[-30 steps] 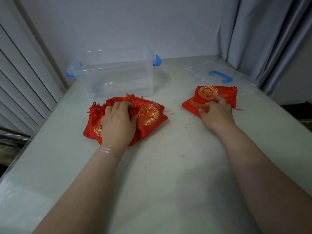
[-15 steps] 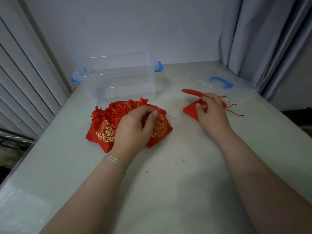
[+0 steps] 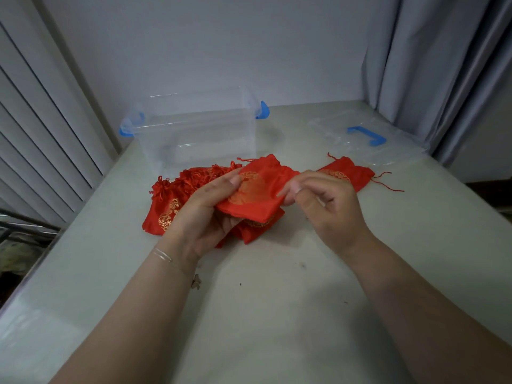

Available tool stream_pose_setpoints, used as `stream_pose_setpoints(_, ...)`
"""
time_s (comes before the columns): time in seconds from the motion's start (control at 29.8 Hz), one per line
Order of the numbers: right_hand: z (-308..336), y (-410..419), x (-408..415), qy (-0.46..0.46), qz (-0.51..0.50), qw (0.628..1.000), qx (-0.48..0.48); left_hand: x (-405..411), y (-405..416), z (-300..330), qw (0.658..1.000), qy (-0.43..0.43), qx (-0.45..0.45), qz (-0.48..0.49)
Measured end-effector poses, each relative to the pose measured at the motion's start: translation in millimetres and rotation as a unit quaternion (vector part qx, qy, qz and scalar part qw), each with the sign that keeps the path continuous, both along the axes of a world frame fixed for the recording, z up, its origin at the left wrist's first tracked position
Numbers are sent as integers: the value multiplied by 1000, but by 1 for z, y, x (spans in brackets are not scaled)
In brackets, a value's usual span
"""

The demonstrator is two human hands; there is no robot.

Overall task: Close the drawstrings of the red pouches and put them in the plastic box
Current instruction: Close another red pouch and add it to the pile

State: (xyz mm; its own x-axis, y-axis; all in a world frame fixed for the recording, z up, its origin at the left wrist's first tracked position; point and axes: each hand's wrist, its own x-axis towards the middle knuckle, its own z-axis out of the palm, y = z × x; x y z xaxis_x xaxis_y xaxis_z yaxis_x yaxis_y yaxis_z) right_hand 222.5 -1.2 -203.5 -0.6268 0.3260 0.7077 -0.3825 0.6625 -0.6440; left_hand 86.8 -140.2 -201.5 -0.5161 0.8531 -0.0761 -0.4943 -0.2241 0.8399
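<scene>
Head view: both hands, left hand [image 3: 205,214] and right hand [image 3: 321,206], now grip one lifted pouch [image 3: 257,189]; drawstring closing can begin, box [image 3: 199,134] empty.

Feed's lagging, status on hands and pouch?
Both hands, left and right, pinch one red gold-printed pouch, drawstring undrawn. Clear plastic box empty. Nothing blocking.

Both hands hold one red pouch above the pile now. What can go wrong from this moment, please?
1. The left hand and right hand pinch only the edges of the held pouch; the grip may slip and drop it onto the pile.
2. The thin drawstrings of the pouch on the right trail loose and could snag.
3. The plastic box stands behind the pile, so reaching over may drag pouches.
</scene>
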Motion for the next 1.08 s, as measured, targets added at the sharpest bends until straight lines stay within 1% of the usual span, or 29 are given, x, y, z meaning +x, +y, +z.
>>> stream_pose_setpoints(0.07, -1, -1, -2, 0, -6, 998, -56, -1, 1, -3, 999, 41, -10, -11)
stream_pose_setpoints(0.13, -1, -1, -5, 11, -23, 988, -155, 1, 1, -5, 998, 64, -20, -7)
stream_pose_setpoints(0.17, -1, 1, -7, 3, -45, 981, -189, 2, 2, -5, 998, 67, -19, 3)
stream_pose_setpoints(0.27, -4, 4, -12, -74, -89, 960, -255, 6, 6, -7, 997, 60, 8, 46)
stream_pose_setpoints(0.34, -3, 3, -12, -140, -63, 933, -326, 10, 9, -8, 997, 65, 12, 49)
stream_pose_setpoints(0.44, -5, 3, -12, -219, 21, 876, -429, 14, 11, -10, 996, 89, -3, 26)
stream_pose_setpoints(0.5, -7, 3, -12, -201, 52, 844, -495, 15, 9, -10, 994, 104, -17, -5)
stream_pose_setpoints(0.57, -9, 3, -13, -157, 47, 825, -541, 16, 7, -11, 991, 121, -49, -39)
stream_pose_setpoints(0.6, -10, 5, -13, -148, 27, 835, -529, 16, 6, -11, 988, 128, -66, -54)
stream_pose_setpoints(0.64, -11, 7, -13, -158, 2, 864, -479, 17, 5, -10, 986, 132, -76, -64)
stream_pose_setpoints(0.71, -10, 9, -10, -200, -42, 930, -306, 18, 5, -9, 986, 133, -76, -64)
stream_pose_setpoints(0.74, -8, 7, -9, -215, -46, 949, -227, 18, 5, -9, 987, 131, -78, -43)
stream_pose_setpoints(0.81, -5, 1, -6, -222, -37, 965, -133, 19, 8, -7, 988, 119, -95, 34)
stream_pose_setpoints(0.87, -4, -4, -6, -219, -26, 972, -78, 19, 9, -7, 981, 125, -110, 96)
stream_pose_setpoints(0.91, -5, -7, -7, -209, -24, 975, -72, 20, 9, -7, 978, 132, -111, 116)
stream_pose_setpoints(0.94, -7, -9, -8, -191, -29, 977, -93, 20, 9, -7, 976, 136, -106, 134)
stream_pose_setpoints(0.97, -9, -11, -9, -166, -46, 976, -135, 20, 9, -8, 974, 134, -100, 151)
stream_pose_setpoints(1.01, -9, -12, -10, -141, -72, 971, -177, 21, 10, -8, 972, 136, -94, 168)
stream_pose_setpoints(1.04, -8, -12, -11, -131, -101, 966, -200, 21, 11, -9, 969, 140, -88, 181)
stream_pose_setpoints(1.08, -7, -11, -10, -141, -126, 961, -200, 21, 12, -10, 968, 145, -80, 188)
